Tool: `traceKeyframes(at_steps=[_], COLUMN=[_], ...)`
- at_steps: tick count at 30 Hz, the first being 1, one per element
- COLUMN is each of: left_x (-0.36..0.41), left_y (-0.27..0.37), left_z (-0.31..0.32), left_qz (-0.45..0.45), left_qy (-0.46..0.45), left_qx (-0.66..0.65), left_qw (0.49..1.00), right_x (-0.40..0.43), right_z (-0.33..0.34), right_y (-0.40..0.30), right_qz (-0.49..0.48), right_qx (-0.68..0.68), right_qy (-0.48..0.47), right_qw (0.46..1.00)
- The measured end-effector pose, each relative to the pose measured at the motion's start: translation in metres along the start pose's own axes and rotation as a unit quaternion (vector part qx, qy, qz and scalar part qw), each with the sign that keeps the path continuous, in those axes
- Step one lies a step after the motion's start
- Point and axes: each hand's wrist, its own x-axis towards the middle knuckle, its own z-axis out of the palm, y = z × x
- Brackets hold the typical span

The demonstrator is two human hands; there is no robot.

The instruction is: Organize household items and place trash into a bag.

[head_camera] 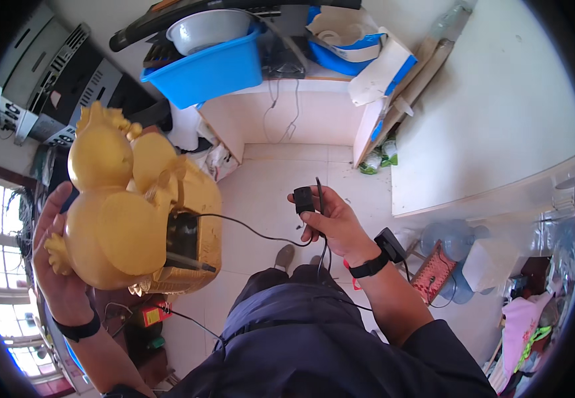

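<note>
At the left, my left hand (pixel 56 258) supports a large gold ornament with gourd shapes (pixel 133 224) from its outer side, the fingers spread against it. A dark opening (pixel 183 234) shows in the ornament's right part, and a black cable (pixel 252 230) runs out of it across to my right hand. Near the middle, my right hand (pixel 324 214) grips a small black box-shaped device (pixel 304 200), likely a pump or adapter, together with loops of the cable. Beside my right wrist is a black power adapter (pixel 390 245). A clear tube (pixel 188 261) with a dark end crosses the ornament's lower edge.
A blue plastic tub (pixel 207 69) holding a metal basin (pixel 210 31) stands on a shelf ahead. Torn blue-and-white packaging (pixel 347 49) lies beside it. Large water bottles (pixel 449 239) and a red patterned box (pixel 433 273) are at right. Electronic equipment (pixel 63 69) stands at upper left.
</note>
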Motion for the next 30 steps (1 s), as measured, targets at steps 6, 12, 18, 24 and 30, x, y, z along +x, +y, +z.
traceKeyframes(at_steps=[6, 12, 18, 24, 30], left_x=[-0.003, -0.007, -0.011, -0.012, -0.018], left_y=[-0.025, -0.027, -0.032, -0.031, -0.029], left_z=[-0.011, -0.007, -0.023, -0.028, -0.03], left_qz=[-0.042, -0.056, -0.051, -0.047, -0.032], left_qy=[-0.006, -0.014, -0.012, -0.027, -0.015], left_qx=[-0.028, -0.024, -0.034, -0.035, -0.03], left_qw=[0.999, 0.998, 0.998, 0.998, 0.999], right_x=[-0.016, -0.024, -0.025, -0.029, -0.03], right_z=[0.012, 0.022, 0.031, 0.038, 0.04], right_y=[-0.034, -0.049, -0.052, -0.056, -0.054], right_qz=[-0.1, -0.143, -0.212, -0.228, -0.211], right_qx=[-0.141, -0.246, -0.294, -0.337, -0.319], right_qy=[0.067, 0.095, 0.113, 0.139, 0.142], right_qw=[0.983, 0.954, 0.925, 0.903, 0.913])
